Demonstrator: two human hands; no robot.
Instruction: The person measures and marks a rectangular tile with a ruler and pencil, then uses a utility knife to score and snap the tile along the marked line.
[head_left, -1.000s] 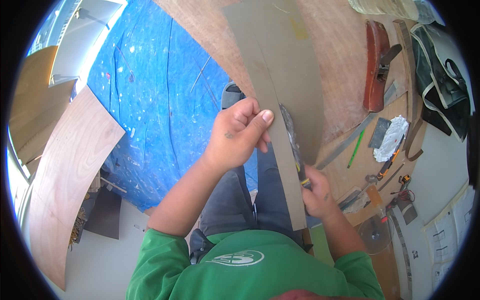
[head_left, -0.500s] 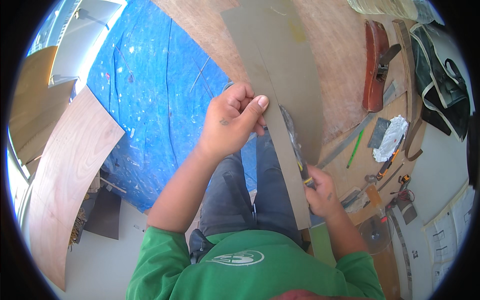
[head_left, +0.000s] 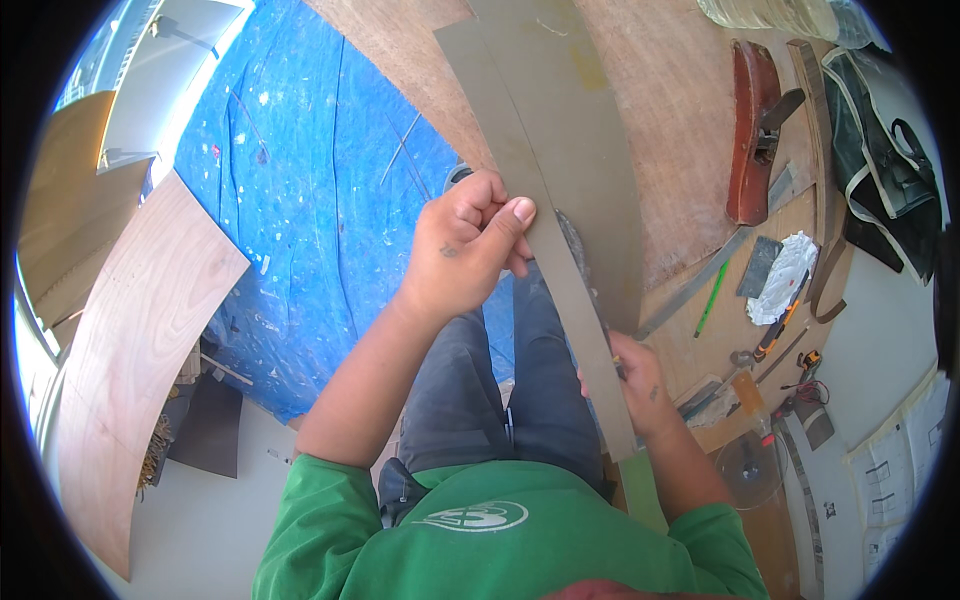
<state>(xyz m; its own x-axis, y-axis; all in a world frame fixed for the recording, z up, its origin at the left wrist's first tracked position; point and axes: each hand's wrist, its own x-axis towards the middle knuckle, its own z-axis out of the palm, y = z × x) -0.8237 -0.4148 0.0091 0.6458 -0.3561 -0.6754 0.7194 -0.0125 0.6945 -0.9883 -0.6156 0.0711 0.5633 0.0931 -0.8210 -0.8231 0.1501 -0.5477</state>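
Note:
A thin grey-brown sheet (head_left: 590, 130) lies partly over a wooden board in front of me. It is split lengthwise, with a narrow strip (head_left: 582, 320) coming toward my body on the left of the slit. A drawn line runs up the sheet beyond the slit. My left hand (head_left: 475, 235) is closed, pinching the strip's left edge between thumb and fingers. My right hand (head_left: 638, 385) is wrapped round the dark-and-yellow handle of what looks like shears (head_left: 572, 240). Their metal blade shows in the slit; the strip hides part of the tool.
On the board (head_left: 690, 150) at right lie a red-brown hand plane (head_left: 752, 140), a green pencil (head_left: 711, 298), a crumpled white packet (head_left: 782, 278) and a cutter knife (head_left: 780, 325). A dark bag (head_left: 880, 165) sits far right. A blue sheet (head_left: 300, 200) covers the floor; plywood (head_left: 150, 330) leans left.
The strip's near end has shifted right, over part of the tool. My right hand's fingers now show left of the strip. My left hand keeps its pinch, nearly still.

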